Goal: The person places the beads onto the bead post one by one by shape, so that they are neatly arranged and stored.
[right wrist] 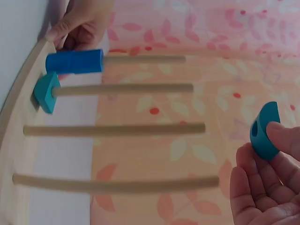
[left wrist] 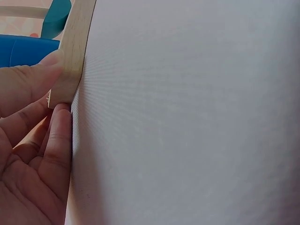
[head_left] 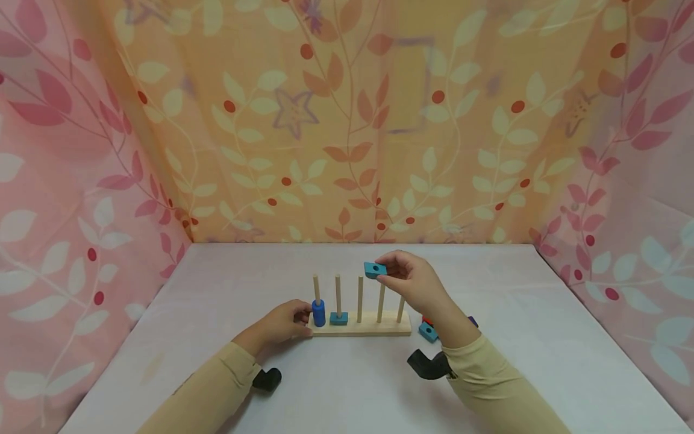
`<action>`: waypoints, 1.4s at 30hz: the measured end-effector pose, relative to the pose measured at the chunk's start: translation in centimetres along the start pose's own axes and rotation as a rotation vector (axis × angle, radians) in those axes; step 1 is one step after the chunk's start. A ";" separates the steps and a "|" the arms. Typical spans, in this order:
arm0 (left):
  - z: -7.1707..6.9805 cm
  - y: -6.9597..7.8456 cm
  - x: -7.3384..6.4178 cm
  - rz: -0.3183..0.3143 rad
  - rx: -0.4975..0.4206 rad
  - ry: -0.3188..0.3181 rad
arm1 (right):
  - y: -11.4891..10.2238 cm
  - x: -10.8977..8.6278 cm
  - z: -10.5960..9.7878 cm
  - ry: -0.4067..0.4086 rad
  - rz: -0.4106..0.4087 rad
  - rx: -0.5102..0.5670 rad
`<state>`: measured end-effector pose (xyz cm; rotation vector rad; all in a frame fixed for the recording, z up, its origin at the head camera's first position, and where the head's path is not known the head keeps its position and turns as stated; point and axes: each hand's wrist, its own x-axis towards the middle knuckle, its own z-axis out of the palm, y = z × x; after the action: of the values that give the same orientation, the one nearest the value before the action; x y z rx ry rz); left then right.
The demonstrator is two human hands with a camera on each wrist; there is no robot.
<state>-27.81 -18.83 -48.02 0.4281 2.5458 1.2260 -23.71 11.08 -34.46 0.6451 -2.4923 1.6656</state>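
Observation:
A wooden peg stand [head_left: 358, 330] with several upright pegs sits on the white table. My left hand [head_left: 283, 320] holds its left end, thumb on one face and fingertips at the end edge in the left wrist view. Blue cylinders [head_left: 318, 313] are stacked on the leftmost peg. One teal block [head_left: 338, 319] sits at the foot of the second peg. Between thumb and fingers, my right hand [head_left: 414, 280] pinches another teal block [right wrist: 265, 131] with a hole through it, raised about level with the peg tops. The other pegs, such as the middle peg [head_left: 360, 299], are bare along their visible length.
Right of the stand lie a loose teal block [head_left: 428, 331], a red piece [head_left: 425, 319] and a blue piece [head_left: 473, 321], partly hidden by my right wrist. Patterned curtains [head_left: 347, 120] enclose the table at the back and both sides.

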 end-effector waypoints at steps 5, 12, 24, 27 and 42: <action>0.1 -0.1 0.0 -0.010 -0.013 -0.008 | -0.2 0.9 2.2 -0.004 -0.010 0.071; -0.1 0.3 -0.1 -0.024 -0.009 -0.014 | -0.4 1.8 4.9 0.061 0.015 0.073; -0.2 0.4 -0.1 -0.021 -0.006 -0.007 | -0.1 2.2 6.9 0.130 0.054 0.097; -0.2 0.5 -0.1 -0.035 0.010 -0.005 | 0.1 2.4 7.1 0.125 0.072 0.096; -0.2 0.3 -0.1 -0.053 0.011 -0.012 | 1.5 2.4 8.5 0.158 0.158 0.151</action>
<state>-27.76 -18.81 -47.63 0.3663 2.5378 1.1882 -25.03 3.25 -38.51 0.3187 -2.3783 1.8924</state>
